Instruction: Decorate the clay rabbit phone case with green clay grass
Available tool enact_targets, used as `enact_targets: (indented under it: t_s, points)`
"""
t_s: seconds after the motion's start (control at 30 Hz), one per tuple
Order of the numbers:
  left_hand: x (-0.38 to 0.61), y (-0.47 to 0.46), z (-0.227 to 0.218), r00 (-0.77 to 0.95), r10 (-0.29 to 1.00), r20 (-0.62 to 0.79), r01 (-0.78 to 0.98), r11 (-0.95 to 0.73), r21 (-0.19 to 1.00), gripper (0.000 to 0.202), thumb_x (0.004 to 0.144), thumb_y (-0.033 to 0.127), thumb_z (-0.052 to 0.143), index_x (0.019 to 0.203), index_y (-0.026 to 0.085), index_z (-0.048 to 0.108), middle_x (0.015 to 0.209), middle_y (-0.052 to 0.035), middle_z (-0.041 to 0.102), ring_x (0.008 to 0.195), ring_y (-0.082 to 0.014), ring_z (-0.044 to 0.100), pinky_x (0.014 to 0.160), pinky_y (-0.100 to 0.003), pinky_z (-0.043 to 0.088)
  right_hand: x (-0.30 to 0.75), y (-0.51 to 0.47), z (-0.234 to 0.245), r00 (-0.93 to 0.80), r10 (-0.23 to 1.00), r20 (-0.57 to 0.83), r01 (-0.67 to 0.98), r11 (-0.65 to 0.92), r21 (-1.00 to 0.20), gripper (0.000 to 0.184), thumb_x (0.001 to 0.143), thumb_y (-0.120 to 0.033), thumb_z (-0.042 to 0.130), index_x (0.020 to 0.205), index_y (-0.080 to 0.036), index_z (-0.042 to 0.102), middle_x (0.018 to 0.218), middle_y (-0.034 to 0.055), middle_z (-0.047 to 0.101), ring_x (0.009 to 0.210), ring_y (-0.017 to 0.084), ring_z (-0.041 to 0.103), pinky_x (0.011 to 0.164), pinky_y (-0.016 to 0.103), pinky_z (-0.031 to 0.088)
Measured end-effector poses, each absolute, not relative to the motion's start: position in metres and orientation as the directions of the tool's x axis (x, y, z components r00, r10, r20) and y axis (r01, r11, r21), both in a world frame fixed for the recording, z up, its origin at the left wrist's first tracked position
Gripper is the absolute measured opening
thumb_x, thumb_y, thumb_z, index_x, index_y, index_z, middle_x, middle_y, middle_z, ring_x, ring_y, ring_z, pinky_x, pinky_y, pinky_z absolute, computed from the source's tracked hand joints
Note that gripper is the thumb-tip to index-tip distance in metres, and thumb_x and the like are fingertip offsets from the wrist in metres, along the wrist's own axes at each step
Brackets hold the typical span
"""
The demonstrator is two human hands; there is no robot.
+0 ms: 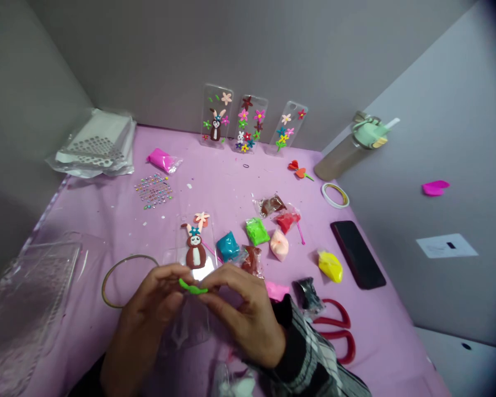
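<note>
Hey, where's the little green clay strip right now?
Head view, low centre: the green clay strip is pinched between the left hand and right hand, just below the bunny phone case.

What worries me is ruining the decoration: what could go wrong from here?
The left hand and right hand pinch the green clay piece; too firm a grip may squash its shape. The clay bunny on the clear case lies just beyond them; a slip could smudge it.

Purple table [231, 187], clay packets [257, 231], scissors [339, 331], phone [357, 253]
</note>
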State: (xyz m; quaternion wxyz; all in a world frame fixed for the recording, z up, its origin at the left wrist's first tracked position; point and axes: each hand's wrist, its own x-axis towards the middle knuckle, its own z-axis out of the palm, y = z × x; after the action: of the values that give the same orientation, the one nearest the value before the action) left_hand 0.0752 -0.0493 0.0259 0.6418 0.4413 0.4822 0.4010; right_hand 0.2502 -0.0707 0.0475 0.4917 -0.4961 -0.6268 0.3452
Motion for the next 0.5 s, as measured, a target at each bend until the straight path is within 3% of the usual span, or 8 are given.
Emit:
enact_targets:
  t_s: [0.07, 0.17, 0.3, 0.37, 0.5]
  points:
    - [0.083, -0.051, 0.031, 0.262, 0.862, -0.433, -0.328, 0.502, 0.801, 0.030, 0.090, 0.041, 0.068, 0.117, 0.029, 0.072, 0.117, -0.0023, 0.075, 0.115, -0.0225, 0.069, 0.100, -0.031, 0.056, 0.247, -0.072, 0.050, -0.036, 0.929, 0.369, 0.354, 0.357, -0.864, 0.009, 0.099, -0.022, 0.064, 0.102, -0.017, 0.071, 0.092, 0.0044, 0.075, 0.086, 0.015, 0.068, 0.080, 0.027, 0.055]
    - [0.092, -0.054, 0.041, 0.366, 0.771, -0.521, -0.460, 0.637, 0.619, 0.037, 0.095, 0.045, 0.057, 0.123, 0.025, 0.072, 0.130, -0.0070, 0.072, 0.130, -0.0274, 0.062, 0.112, -0.041, 0.050, 0.239, -0.075, 0.049, -0.161, 0.839, 0.519, 0.530, 0.517, -0.672, 0.015, 0.102, -0.017, 0.056, 0.110, -0.016, 0.069, 0.098, 0.0055, 0.075, 0.091, 0.016, 0.066, 0.082, 0.029, 0.055]
    - [0.098, -0.061, 0.049, 0.395, 0.749, -0.532, -0.512, 0.660, 0.550, 0.035, 0.096, 0.041, 0.055, 0.120, 0.023, 0.075, 0.133, -0.0053, 0.072, 0.137, -0.0260, 0.056, 0.120, -0.041, 0.043, 0.224, -0.081, 0.044, -0.348, 0.763, 0.544, 0.704, 0.596, -0.387, 0.022, 0.104, -0.018, 0.049, 0.096, -0.016, 0.069, 0.087, 0.0046, 0.071, 0.085, 0.017, 0.062, 0.080, 0.030, 0.052]
    - [0.098, -0.066, 0.049, 0.398, 0.762, -0.511, -0.536, 0.645, 0.545, 0.034, 0.097, 0.038, 0.056, 0.122, 0.023, 0.074, 0.137, -0.0034, 0.070, 0.141, -0.0248, 0.053, 0.122, -0.039, 0.039, 0.217, -0.083, 0.044, -0.403, 0.757, 0.514, 0.736, 0.602, -0.309, 0.024, 0.104, -0.019, 0.047, 0.090, -0.018, 0.068, 0.085, 0.0042, 0.068, 0.084, 0.019, 0.061, 0.079, 0.032, 0.051]
    - [0.092, -0.071, 0.046, 0.416, 0.801, -0.431, -0.547, 0.599, 0.585, 0.037, 0.098, 0.039, 0.051, 0.127, 0.025, 0.071, 0.143, -0.0032, 0.065, 0.144, -0.0253, 0.049, 0.121, -0.040, 0.040, 0.212, -0.089, 0.057, -0.313, 0.792, 0.524, 0.757, 0.541, -0.366, 0.023, 0.104, -0.026, 0.050, 0.088, -0.018, 0.065, 0.084, 0.0045, 0.065, 0.081, 0.019, 0.059, 0.072, 0.031, 0.050]
